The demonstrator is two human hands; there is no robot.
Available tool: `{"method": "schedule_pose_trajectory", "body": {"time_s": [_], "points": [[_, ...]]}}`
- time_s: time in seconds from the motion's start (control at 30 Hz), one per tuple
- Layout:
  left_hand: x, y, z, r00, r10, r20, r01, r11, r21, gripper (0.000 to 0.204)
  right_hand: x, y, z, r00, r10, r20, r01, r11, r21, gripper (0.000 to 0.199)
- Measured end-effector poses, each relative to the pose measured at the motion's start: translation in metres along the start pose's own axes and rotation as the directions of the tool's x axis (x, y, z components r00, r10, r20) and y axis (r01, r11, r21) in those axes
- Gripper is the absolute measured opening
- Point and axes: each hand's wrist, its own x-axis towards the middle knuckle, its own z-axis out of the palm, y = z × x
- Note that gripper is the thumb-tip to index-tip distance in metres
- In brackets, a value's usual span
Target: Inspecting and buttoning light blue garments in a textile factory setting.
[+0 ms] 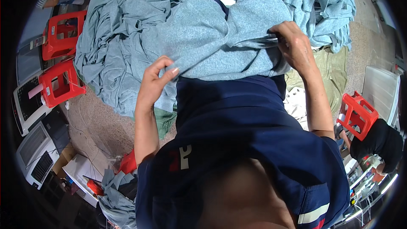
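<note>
A light blue-grey knit garment [199, 21] lies across my lap, creased and gathered toward its middle. My left hand [153, 80] pinches its near left edge between thumb and fingers. On the other side, my right hand [296, 46] is closed on a fold of the same cloth, its fingertips partly hidden in the fabric. A twisted crease runs between the two hands. What kind of garment it is cannot be made out.
Heaps of similar knitwear lie to the left [114, 38] and far right [326, 0]. Red plastic stools [63, 82] stand at the left, another red stool [360, 112] at the right beside a person in black [377, 144]. An olive cloth [328, 70] lies under the right heap.
</note>
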Motion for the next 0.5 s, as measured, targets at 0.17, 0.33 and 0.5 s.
{"method": "schedule_pose_trajectory", "body": {"time_s": [0.17,0.33,0.5], "points": [[0.0,0.044,0.015,0.995,-0.079,-0.065,0.034,0.856,-0.516,0.028,0.001,-0.032,-0.017,0.965,-0.172,-0.196,0.204,0.966,0.157,0.025],[0.03,0.09,0.051,0.984,0.14,0.106,-0.077,0.885,-0.459,0.015,0.022,-0.096,-0.006,0.766,-0.532,-0.362,0.625,0.747,0.226,0.017],[0.033,0.084,0.058,0.994,0.047,0.095,-0.006,0.92,-0.392,0.016,0.026,-0.091,0.022,0.779,-0.407,-0.477,0.551,0.807,0.212,0.017]]}}
